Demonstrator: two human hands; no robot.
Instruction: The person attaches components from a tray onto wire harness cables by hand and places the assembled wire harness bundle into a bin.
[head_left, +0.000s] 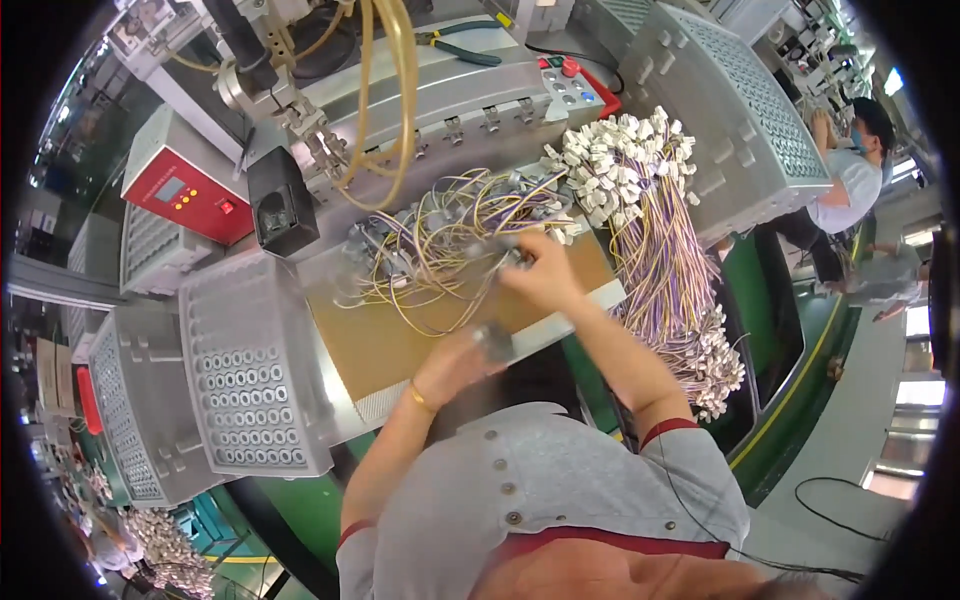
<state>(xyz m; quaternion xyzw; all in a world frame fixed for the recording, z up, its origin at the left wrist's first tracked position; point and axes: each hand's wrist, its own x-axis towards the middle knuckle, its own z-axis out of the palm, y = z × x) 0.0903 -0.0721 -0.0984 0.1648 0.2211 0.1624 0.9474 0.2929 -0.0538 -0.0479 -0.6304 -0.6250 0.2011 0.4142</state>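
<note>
On the brown work board [360, 350] lies a loose heap of yellow, purple and white wires [440, 235] with grey parts among them. My right hand [545, 275] is at the heap's right side, thumb and fingers pinched on a small grey part with wires [512, 252]; its shape is mostly hidden. Nearer to me, my left hand [455, 370] is smeared by motion over the board's front edge. At its fingertips is a blurred grey part [493, 343], which it appears to hold. A yellow band circles the left wrist.
A thick wire bundle with white connectors [620, 165] hangs at the right. Clear plastic bins [250, 300] stand left, beside a red-fronted control box [190, 195]. Machine tubing [405, 100] hangs above the heap. Pliers [465, 45] lie behind; another person [850, 165] sits far right.
</note>
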